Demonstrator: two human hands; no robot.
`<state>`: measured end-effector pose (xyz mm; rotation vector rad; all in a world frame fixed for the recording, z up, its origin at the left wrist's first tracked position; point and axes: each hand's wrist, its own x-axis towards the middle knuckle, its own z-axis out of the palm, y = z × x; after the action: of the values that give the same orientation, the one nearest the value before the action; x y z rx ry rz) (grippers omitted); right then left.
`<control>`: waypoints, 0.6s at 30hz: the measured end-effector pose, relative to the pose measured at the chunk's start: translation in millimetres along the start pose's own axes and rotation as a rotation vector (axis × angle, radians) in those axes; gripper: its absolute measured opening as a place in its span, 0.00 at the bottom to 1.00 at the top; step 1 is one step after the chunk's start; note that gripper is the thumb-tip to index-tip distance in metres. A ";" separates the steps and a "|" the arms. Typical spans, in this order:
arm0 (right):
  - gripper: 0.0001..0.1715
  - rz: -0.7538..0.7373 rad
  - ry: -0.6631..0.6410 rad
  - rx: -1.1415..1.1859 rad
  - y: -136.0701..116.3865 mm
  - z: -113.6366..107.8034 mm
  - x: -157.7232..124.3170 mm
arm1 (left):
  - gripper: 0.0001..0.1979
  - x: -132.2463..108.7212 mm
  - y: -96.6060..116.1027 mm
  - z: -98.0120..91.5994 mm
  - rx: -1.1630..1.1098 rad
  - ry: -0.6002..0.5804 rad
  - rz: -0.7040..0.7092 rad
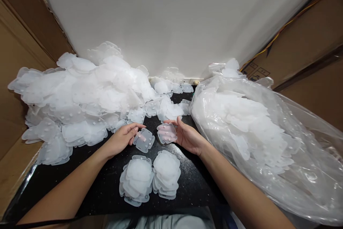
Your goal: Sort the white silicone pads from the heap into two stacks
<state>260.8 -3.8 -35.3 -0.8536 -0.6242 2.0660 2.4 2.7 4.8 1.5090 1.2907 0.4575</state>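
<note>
Thumb and fingers of my left hand point(124, 137) pinch a translucent plastic piece point(146, 142), flat with wavy edges and small studs. A similar plastic piece point(166, 134) lies across the fingers of my right hand point(187, 137), and the fingers show pink through it. My right thumb points up, near that piece's edge. The two pieces are apart, side by side above the black table. Below them, nearer to me, are two stacks of such pieces, a left stack point(136, 179) and a right stack point(166, 173), close together.
A large heap of loose plastic pieces point(85, 93) covers the left and back of the black table point(104, 182). On the right lies a clear plastic bag point(257, 125) full of them. Cardboard boxes point(305, 46) flank both sides; a white wall point(171, 18) stands behind.
</note>
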 end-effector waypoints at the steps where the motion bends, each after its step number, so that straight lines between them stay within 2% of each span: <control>1: 0.25 -0.003 0.001 -0.005 0.4 -0.1 -0.1 | 0.25 0.1 -0.7 0.1 -0.004 -0.005 -0.002; 13: 0.23 -0.023 0.014 -0.068 3.2 -0.5 -3.1 | 0.24 -1.6 -0.2 3.2 -0.018 -0.016 0.005; 16: 0.20 -0.046 0.054 -0.149 3.4 0.1 -4.9 | 0.24 -2.4 1.9 -0.1 -0.065 -0.056 0.007; 18: 0.21 -0.059 0.036 -0.233 3.1 3.7 -8.7 | 0.25 -5.6 6.0 -5.0 -0.118 -0.146 0.034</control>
<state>260.5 -13.2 -31.9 -0.9899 -0.8725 1.9455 -0.7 0.8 13.8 1.4399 1.1076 0.4294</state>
